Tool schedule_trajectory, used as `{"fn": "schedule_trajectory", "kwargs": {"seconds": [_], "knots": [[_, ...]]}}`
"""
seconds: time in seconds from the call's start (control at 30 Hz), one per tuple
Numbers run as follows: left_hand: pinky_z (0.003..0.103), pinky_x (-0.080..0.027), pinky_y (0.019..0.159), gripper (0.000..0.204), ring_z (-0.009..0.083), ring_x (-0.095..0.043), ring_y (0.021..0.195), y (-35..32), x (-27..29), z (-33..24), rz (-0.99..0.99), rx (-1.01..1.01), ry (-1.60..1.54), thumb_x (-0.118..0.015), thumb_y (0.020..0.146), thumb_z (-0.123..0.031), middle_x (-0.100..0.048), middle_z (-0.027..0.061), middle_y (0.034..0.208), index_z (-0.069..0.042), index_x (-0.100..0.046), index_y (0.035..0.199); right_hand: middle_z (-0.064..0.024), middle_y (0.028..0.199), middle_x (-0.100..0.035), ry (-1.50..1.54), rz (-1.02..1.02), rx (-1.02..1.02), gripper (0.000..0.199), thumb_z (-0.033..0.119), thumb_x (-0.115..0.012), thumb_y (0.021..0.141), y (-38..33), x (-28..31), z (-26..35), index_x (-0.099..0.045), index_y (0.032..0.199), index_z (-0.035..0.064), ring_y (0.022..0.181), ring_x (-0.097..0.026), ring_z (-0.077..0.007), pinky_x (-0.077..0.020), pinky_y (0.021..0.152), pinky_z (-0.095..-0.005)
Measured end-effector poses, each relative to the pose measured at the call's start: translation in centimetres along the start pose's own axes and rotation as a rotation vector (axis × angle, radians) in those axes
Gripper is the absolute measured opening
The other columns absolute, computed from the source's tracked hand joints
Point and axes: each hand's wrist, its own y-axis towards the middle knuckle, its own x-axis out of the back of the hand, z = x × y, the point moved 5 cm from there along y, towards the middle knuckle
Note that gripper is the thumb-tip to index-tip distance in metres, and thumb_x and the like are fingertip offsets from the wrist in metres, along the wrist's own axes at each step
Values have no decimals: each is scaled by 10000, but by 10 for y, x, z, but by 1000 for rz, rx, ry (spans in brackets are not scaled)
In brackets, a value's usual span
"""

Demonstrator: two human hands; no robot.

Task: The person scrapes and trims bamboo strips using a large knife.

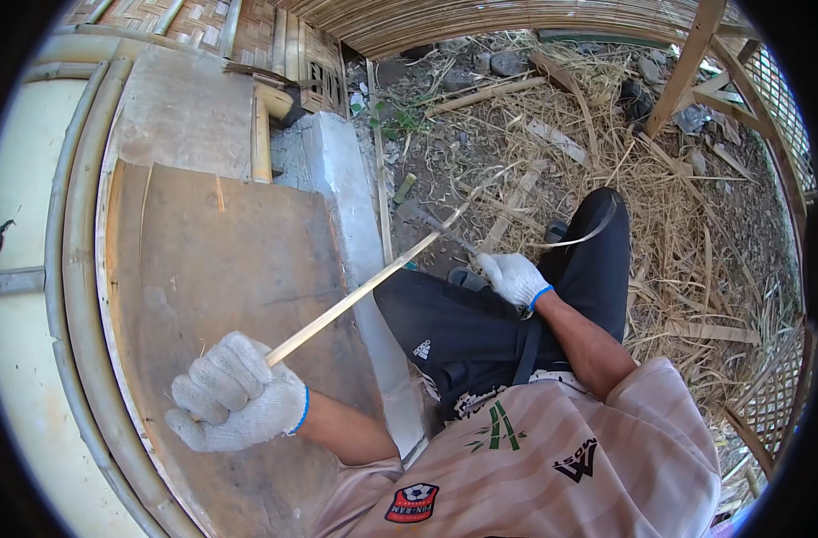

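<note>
My left hand [234, 394], in a white knitted glove, grips the near end of a long thin bamboo strip [364, 291]. The strip runs up and to the right across my lap toward the ground. My right hand [514, 276], also gloved, rests on my knee and is closed on a knife handle; its dark blade [445, 229] meets the strip near its far part. A thin peeled sliver [584, 235] curls off to the right over my black trouser leg.
A worn wooden board [229, 269] with a bamboo rim lies under my left hand. A concrete ledge [337, 179] runs beside it. Dry bamboo scraps and straw [678, 233] cover the ground. A wooden frame [687, 63] and lattice stand at the right.
</note>
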Motion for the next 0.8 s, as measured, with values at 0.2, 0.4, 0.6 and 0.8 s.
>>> {"fn": "schedule_trajectory", "kwargs": {"seconds": [0.2, 0.4, 0.6, 0.8], "knots": [[262, -281, 360, 481, 107, -241, 336, 5, -30, 14, 59, 42, -3, -399, 1027, -364, -286, -28, 438, -201, -321, 581, -330, 1119, -656, 61, -81, -280, 818, 560, -168, 1051, 29, -16, -63, -708, 1034, -54, 1125, -594, -493, -441, 1005, -510], [280, -296, 379, 488, 107, -246, 339, 2, -26, 7, 95, 53, -47, -387, 1031, -379, -285, -19, 438, -201, -324, 581, -298, 1119, -671, 46, -57, -59, 762, 590, -219, 1032, 15, -10, -30, -699, 1113, 4, 1110, -597, -496, -449, 993, -510], [282, -296, 379, 497, 109, -245, 337, 2, -26, 15, 23, 42, -18, -377, 1031, -395, -299, -14, 441, -197, -330, 578, -312, 1140, -662, -52, -125, -217, 747, 523, -204, 1054, 38, -25, -91, -687, 1102, -44, 1136, -592, -487, -428, 1026, -516], [294, -330, 384, 521, 115, -325, 334, 0, -13, 1, 56, 19, -9, -338, 1051, -438, -381, -5, 447, -179, -360, 599, -342, 1123, -649, 18, -102, -53, 769, 539, -218, 1055, 26, -19, -55, -681, 1104, -73, 1144, -582, -495, -429, 1025, -503]]}}
